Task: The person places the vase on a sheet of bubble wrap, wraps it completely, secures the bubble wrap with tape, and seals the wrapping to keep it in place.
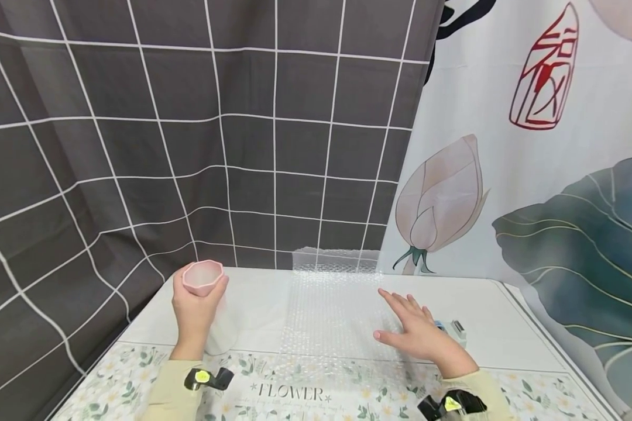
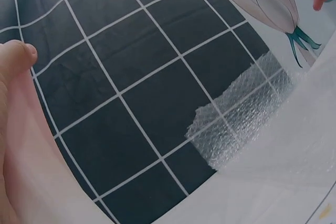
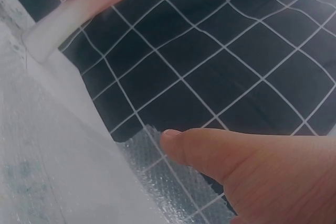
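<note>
On the left, my left hand (image 1: 193, 311) grips a tall vase (image 1: 222, 332) near its top. The vase is pink at its many-sided rim and fades to white at the base, which is low over the table or on it; I cannot tell which. In the left wrist view the thumb lies along the pink side of the vase (image 2: 39, 150). A sheet of clear bubble wrap (image 1: 329, 310) lies flat, its far edge turned up against the dark curtain. My right hand (image 1: 418, 330) is spread over the wrap's right side, fingers extended, holding nothing.
Partly hidden behind the right hand is a small light-coloured object (image 1: 457, 331). The white table (image 1: 258, 304) has a floral strip (image 1: 126, 371) with lettering along the front. A dark grid curtain (image 1: 247, 146) and a white flower-print curtain (image 1: 474, 88) stand behind.
</note>
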The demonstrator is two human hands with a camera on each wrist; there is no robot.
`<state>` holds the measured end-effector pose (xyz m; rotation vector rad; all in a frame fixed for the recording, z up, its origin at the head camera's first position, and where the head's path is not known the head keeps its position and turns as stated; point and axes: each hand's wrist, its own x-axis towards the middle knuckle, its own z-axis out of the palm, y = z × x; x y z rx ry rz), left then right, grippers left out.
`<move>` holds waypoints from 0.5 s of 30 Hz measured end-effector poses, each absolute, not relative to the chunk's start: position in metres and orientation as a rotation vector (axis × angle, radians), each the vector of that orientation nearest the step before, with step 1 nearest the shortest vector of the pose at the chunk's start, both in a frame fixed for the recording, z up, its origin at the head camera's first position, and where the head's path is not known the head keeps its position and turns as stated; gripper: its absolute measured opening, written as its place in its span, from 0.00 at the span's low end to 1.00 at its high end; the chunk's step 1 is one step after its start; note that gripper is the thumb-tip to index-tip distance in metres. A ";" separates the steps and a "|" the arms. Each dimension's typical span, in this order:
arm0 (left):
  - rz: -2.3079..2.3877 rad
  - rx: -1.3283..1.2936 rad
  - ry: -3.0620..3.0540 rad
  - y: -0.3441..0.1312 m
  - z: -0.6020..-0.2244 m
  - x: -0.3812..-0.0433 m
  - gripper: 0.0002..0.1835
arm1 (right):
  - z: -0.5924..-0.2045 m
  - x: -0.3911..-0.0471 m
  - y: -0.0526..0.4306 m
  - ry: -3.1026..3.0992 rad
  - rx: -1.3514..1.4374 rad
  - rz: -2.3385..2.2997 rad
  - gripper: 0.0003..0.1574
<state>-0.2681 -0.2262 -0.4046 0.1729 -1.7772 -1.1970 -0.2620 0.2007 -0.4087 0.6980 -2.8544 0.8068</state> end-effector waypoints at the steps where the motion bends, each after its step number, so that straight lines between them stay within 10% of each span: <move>1: -1.201 0.170 -1.778 -0.226 -0.404 -0.268 0.39 | -0.409 -0.262 0.201 -2.856 0.699 0.808 0.53; 15: -1.248 0.105 -1.809 -0.213 -0.383 -0.259 0.40 | -0.410 -0.262 0.200 -2.866 0.703 0.828 0.52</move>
